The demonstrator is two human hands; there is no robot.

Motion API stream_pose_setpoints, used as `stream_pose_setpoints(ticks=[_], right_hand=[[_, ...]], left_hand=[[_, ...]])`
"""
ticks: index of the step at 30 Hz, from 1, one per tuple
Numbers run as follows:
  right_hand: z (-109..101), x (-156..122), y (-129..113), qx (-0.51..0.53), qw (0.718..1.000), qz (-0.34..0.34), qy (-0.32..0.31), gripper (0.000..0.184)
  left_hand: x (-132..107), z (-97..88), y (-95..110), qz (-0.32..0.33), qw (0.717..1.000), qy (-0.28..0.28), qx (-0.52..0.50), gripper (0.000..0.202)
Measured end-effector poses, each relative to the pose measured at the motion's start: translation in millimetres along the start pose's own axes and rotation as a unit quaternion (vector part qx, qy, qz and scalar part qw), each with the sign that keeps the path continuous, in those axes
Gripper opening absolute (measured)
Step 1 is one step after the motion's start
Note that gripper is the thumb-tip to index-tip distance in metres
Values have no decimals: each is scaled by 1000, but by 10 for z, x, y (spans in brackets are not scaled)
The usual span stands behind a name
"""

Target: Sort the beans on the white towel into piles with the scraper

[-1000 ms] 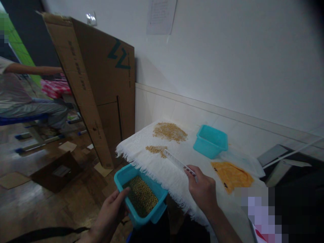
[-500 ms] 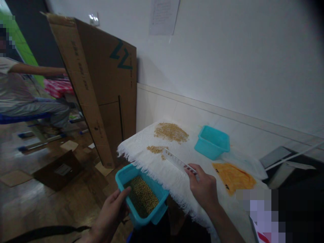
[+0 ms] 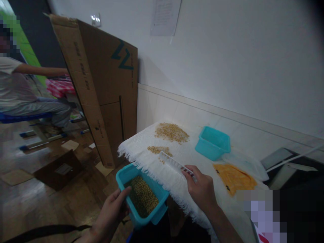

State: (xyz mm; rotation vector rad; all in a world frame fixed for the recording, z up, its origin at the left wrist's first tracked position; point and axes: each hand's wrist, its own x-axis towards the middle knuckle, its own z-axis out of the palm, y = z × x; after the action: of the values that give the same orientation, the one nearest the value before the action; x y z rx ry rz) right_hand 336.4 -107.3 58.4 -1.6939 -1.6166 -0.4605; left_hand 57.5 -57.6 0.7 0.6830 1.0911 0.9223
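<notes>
My left hand [image 3: 111,206] grips the near left rim of a turquoise plastic basin [image 3: 142,221], held just below the table's front edge. Inside lie yellow soybeans [image 3: 146,195] and smaller dark green grains. Over the white fringed cloth [image 3: 140,143], my right hand [image 3: 202,189] is closed round one end of a pale slotted plastic strip [image 3: 173,163]. The strip's far end lies beside a small heap of soybeans [image 3: 157,149], with a few loose beans near it. A larger soybean heap [image 3: 172,131] is spread farther back.
A second turquoise basin [image 3: 212,146] stands at the back right, near a yellow-orange cloth [image 3: 236,179] and a clear plastic lid [image 3: 249,165]. A tall cardboard box [image 3: 108,81] rises at the left. Beyond it a person [image 3: 20,81] sits. Cardboard pieces [image 3: 58,170] lie on the floor.
My right hand and the strip have shifted slightly left, so the strip's tip now sits closer in front of the small heap. My left hand and the basin stay almost where they were.
</notes>
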Motion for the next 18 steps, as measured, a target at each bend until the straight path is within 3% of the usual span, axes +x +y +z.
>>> stream_pose_setpoints(ticks=[9, 18], right_hand=[[40, -10, -106, 32, 998, -55, -2, 23], [-105, -200, -437, 155, 981, -113, -8, 28]], left_hand=[[16, 0, -23, 10, 1000, -2, -4, 38], [23, 39, 13, 10, 1000, 2, 6, 38]])
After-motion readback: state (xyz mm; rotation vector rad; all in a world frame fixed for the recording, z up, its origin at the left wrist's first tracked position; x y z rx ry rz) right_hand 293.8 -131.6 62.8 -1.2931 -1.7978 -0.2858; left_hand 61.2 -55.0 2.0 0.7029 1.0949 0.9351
